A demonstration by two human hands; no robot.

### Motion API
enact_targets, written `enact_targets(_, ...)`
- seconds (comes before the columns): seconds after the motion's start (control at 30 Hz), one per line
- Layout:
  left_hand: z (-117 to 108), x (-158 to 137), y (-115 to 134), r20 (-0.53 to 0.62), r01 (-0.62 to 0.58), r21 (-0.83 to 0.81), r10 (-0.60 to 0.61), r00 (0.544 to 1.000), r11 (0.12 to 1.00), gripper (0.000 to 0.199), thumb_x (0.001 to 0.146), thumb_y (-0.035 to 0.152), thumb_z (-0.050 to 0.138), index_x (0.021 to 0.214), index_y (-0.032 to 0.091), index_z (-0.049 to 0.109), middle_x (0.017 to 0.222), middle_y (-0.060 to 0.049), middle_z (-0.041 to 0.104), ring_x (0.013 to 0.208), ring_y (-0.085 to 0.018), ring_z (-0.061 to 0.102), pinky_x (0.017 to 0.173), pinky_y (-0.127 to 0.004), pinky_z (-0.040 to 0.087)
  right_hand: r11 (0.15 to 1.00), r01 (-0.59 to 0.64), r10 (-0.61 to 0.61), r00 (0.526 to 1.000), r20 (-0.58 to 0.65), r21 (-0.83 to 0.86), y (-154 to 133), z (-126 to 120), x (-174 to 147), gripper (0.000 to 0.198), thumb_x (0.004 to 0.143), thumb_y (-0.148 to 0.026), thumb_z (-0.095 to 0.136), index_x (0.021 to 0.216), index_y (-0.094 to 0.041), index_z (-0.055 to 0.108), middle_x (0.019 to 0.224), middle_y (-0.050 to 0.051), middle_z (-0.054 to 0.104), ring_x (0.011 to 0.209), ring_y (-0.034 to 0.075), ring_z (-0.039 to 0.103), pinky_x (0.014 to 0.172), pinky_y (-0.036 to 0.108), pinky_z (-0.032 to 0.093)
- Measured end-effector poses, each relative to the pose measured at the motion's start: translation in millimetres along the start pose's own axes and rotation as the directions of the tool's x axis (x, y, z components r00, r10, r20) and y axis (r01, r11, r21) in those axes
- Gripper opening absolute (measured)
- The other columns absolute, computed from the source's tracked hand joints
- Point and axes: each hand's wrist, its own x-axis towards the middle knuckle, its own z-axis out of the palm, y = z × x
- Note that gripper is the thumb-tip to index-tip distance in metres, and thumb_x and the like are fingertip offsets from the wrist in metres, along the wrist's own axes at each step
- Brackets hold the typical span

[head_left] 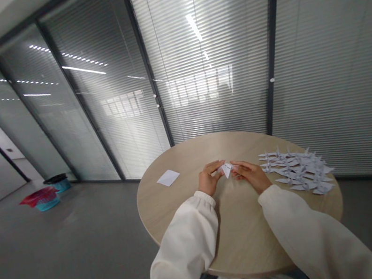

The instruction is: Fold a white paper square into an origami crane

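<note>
At twelve o'clock on the round wood-toned table (242, 235), our left hand (209, 179) and right hand (253, 176) pinch a small white folded-paper piece (227, 170). Uneven pressure could skew its creases; a careless sweep might scatter the spiky white paper pile (300, 171), two o'clock

Round light-wood table (245, 239). I see one flat white paper (168, 177) on it, person's left; person's right, a dense bunch of folded paper pieces (301, 169), pointed tips, overlapping, near the edge. Grey floor (84, 256): two lined bins (47, 201).
</note>
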Motion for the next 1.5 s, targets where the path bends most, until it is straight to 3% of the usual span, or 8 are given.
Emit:
enact_targets(0.17,2,3,-7,0.029,0.093,-0.325,-0.089,0.996,0.941,0.049,0.062,0.011,0.060,0.110,0.019,0.054,0.122,-0.008,0.048,0.109,-0.018,0.047,0.095,-0.035,0.034,0.999,0.035,-0.033,0.998,-0.045,0.041,-1,-3,0,0.044,0.065,-0.037,0.064,0.104,-0.019,0.059,0.091,0.006,0.065,0.083,0.019,0.059,0.070,0.030,0.049)
enact_targets(0.4,4,5,-12,0.015,0.253,-0.556,-0.294,0.956,0.792,0.038,0.070,0.028,0.058,0.105,0.015,0.056,0.104,-0.011,0.058,0.095,-0.019,0.054,0.084,-0.037,0.041,0.996,0.062,-0.064,0.998,-0.029,-0.057,-4,-3,-2,0.045,0.061,-0.036,0.067,0.103,-0.019,0.061,0.091,0.006,0.065,0.079,0.019,0.058,0.066,0.030,0.048)
enact_targets(0.6,3,2,-9,0.062,0.266,-0.500,-0.272,0.960,0.824,0.043,0.062,0.030,0.067,0.101,0.013,0.058,0.092,-0.009,0.061,0.081,-0.016,0.056,0.074,-0.032,0.046,0.992,0.092,-0.092,0.996,0.001,-0.081,-1,-4,-1,0.043,0.063,-0.036,0.066,0.103,-0.020,0.060,0.090,0.005,0.064,0.079,0.019,0.058,0.069,0.032,0.047)
enact_targets(0.83,2,2,-9,0.086,0.281,-0.415,-0.271,0.959,0.865,0.036,0.061,0.032,0.068,0.090,0.012,0.063,0.087,-0.008,0.062,0.073,-0.013,0.056,0.067,-0.026,0.047,0.933,0.264,-0.284,0.958,-0.047,-0.245,-3,-6,-1,0.030,0.071,-0.037,0.059,0.097,-0.023,0.062,0.107,0.005,0.059,0.099,0.020,0.053,0.082,0.033,0.044)
enact_targets(0.97,3,2,-9,0.113,0.293,-0.415,-0.270,0.956,0.861,0.035,0.063,0.034,0.066,0.090,0.013,0.063,0.085,-0.007,0.063,0.076,-0.014,0.056,0.065,-0.025,0.047,0.930,0.256,-0.245,0.967,0.073,-0.263,-3,-4,-2,0.029,0.073,-0.037,0.057,0.097,-0.023,0.062,0.102,0.005,0.062,0.089,0.019,0.058,0.080,0.033,0.045)
enact_targets(1.23,1,3,-16,0.123,0.287,-0.410,-0.259,0.958,0.866,0.035,0.064,0.036,0.064,0.090,0.013,0.063,0.085,-0.007,0.062,0.076,-0.014,0.056,0.066,-0.026,0.047,0.948,0.207,-0.196,0.978,0.069,-0.243,-4,-3,-2,0.026,0.069,-0.037,0.061,0.088,-0.020,0.066,0.091,0.006,0.066,0.083,0.020,0.060,0.079,0.034,0.046)
enact_targets(1.4,3,2,-11,0.044,0.217,-0.329,-0.215,0.976,0.919,0.043,0.069,0.040,0.058,0.106,0.017,0.056,0.096,-0.009,0.055,0.083,-0.015,0.055,0.066,-0.027,0.049,0.935,0.216,-0.227,0.974,-0.004,-0.282,-3,-3,-1,0.024,0.068,-0.038,0.061,0.085,-0.021,0.066,0.089,0.005,0.066,0.082,0.019,0.061,0.078,0.033,0.046)
enact_targets(1.5,4,0,-5,-0.054,0.091,-0.101,-0.097,0.994,0.991,0.052,0.068,0.040,0.060,0.116,0.025,0.048,0.106,-0.009,0.047,0.088,-0.016,0.054,0.066,-0.026,0.049,0.928,0.206,-0.249,0.963,-0.103,-0.311,-3,-5,0,0.024,0.068,-0.038,0.061,0.085,-0.021,0.066,0.089,0.005,0.066,0.082,0.019,0.061,0.077,0.034,0.046)
